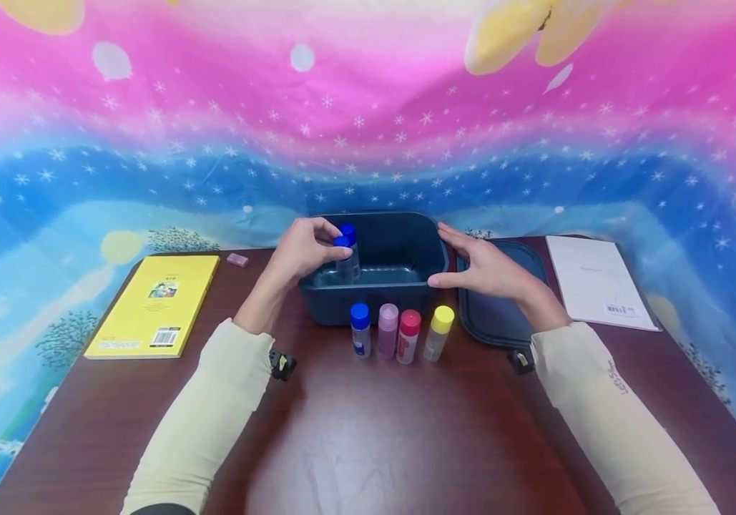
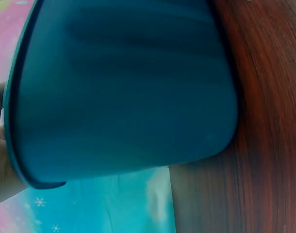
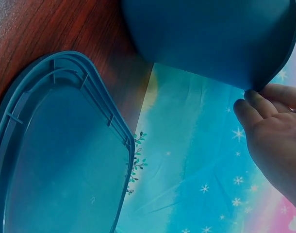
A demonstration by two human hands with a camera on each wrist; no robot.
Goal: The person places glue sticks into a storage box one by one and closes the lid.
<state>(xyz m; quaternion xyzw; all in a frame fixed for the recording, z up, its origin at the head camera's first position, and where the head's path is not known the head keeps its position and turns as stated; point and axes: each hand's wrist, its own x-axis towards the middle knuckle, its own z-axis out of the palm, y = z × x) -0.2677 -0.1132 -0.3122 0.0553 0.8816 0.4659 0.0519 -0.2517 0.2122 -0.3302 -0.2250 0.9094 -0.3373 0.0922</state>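
My left hand (image 1: 308, 247) reaches over the left rim of a dark blue plastic box (image 1: 374, 304) and pinches a blue-capped glue stick (image 1: 342, 243) by its cap. Right behind it, inside the box, another blue-capped glue stick (image 1: 347, 230) shows. At the box's right end, my right hand (image 1: 486, 266) touches the rim, fingers extended and thumb at the front corner. Before the box stand upright glue sticks with a blue cap (image 1: 360, 330), a pink cap (image 1: 388, 332), a red cap (image 1: 408, 336) and a yellow cap (image 1: 439, 333). The box wall hides the left fingertips in the left wrist view.
The box's dark blue lid (image 1: 496, 307) lies at its right, partly under my right forearm. Farther right is a white book (image 1: 599, 279). At the left lie a yellow book (image 1: 155, 307) and a small pinkish eraser-like block (image 1: 237, 259). A patterned cloth hangs behind the table.
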